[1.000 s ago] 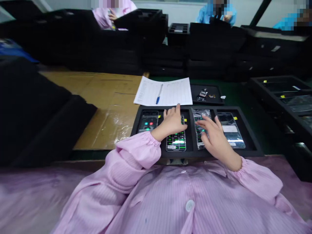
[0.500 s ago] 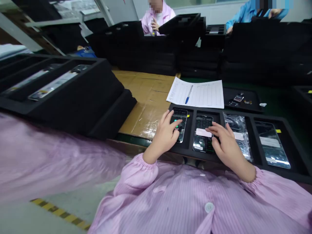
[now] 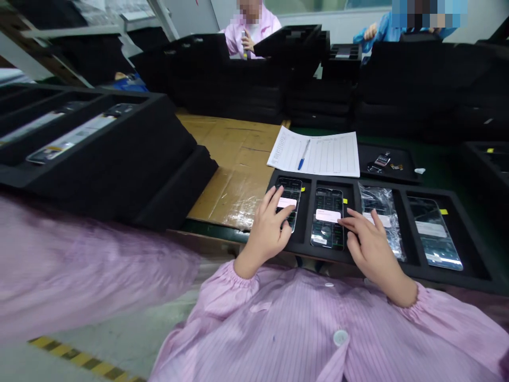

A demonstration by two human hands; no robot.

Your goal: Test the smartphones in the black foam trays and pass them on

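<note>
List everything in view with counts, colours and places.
Phones: four, dark, in near tray
Near tray: one, black, centre right
Plastic wrap: one, clear, at third phone
Form: one, white, behind phones
Pen: one, blue, on form
Small tray: one, black, right of form
Cardboard: one, brown, left of form
Other trays: several, black, left and back
Co-workers: two, pink and blue, opposite
Floor tape: one, yellow-black, lower left
Left hand: one, over leftmost phone
Right hand: one, at second phone
</note>
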